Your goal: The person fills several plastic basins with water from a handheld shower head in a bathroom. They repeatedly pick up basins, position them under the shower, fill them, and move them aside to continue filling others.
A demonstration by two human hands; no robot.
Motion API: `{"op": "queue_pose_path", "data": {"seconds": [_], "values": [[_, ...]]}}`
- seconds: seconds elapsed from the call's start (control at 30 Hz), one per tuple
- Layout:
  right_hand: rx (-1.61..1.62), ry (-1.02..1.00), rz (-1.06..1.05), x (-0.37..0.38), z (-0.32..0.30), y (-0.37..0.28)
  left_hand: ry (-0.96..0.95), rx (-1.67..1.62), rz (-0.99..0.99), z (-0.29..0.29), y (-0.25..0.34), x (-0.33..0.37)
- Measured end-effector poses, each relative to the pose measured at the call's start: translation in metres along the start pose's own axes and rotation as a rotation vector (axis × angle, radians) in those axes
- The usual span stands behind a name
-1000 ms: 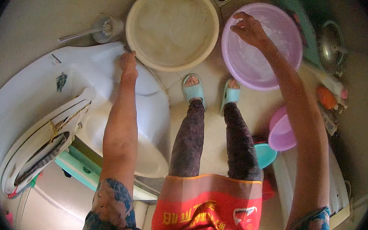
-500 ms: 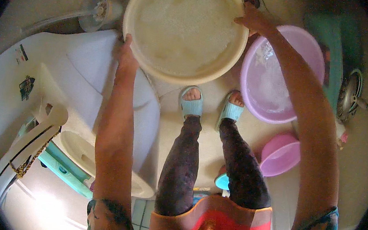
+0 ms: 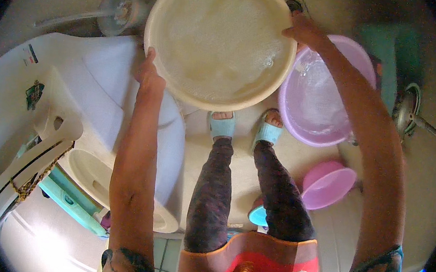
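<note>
A large cream-coloured basin [image 3: 151, 38] of cloudy, foamy water is held out in front of me, at the top of the view. My left hand [image 3: 150, 72] grips its left rim, thumb over the edge. On the opposite side, my right hand [image 3: 308, 32] is closed round the right rim, with its fingers partly hidden beneath. Just right of it stands a lilac basin [image 3: 289, 114] with clear, slightly sudsy water, partly covered by my right forearm.
A white washing machine-like tub cabinet [image 3: 102, 83] fills the left side, beside a cream sink [image 3: 86, 168]. A pink basin [image 3: 326, 186] leans at the right. A floor drain [image 3: 294, 5] lies beyond my right hand. My slippered feet [image 3: 222, 125] are below the cream basin.
The cream basin has come slightly nearer to me, now overlapping the toes of my left slipper. The water's surface ripples differently. Both hands keep their hold.
</note>
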State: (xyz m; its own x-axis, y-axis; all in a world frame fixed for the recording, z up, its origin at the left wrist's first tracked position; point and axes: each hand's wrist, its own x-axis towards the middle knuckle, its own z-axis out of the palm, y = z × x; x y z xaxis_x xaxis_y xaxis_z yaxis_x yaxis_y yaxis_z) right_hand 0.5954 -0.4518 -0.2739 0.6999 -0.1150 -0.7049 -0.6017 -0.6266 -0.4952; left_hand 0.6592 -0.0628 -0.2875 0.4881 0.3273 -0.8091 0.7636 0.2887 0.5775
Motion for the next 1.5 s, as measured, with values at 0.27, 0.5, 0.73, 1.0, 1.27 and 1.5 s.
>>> {"op": "queue_pose_path", "data": {"seconds": [0.27,0.5,0.73,1.0,1.27,1.5], "values": [[0.139,-0.026,0.021,-0.037,-0.021,-0.009,0.102,-0.007,0.014,-0.007,0.008,-0.046],[0.033,0.193,-0.073,-0.103,-0.044,-0.005,-0.04,0.103,0.019,-0.021,0.013,-0.083],[0.123,0.205,0.076,-0.219,-0.065,0.024,-0.082,0.273,0.136,-0.042,-0.008,-0.157],[0.305,0.245,0.139,-0.4,-0.062,0.034,-0.064,0.293,0.299,-0.082,-0.004,-0.337],[0.282,0.099,0.17,-0.503,-0.052,-0.005,-0.036,0.217,0.187,-0.165,-0.012,-0.428],[0.446,0.054,0.075,-0.582,-0.015,-0.048,0.074,0.204,0.022,-0.254,-0.047,-0.487]]}}
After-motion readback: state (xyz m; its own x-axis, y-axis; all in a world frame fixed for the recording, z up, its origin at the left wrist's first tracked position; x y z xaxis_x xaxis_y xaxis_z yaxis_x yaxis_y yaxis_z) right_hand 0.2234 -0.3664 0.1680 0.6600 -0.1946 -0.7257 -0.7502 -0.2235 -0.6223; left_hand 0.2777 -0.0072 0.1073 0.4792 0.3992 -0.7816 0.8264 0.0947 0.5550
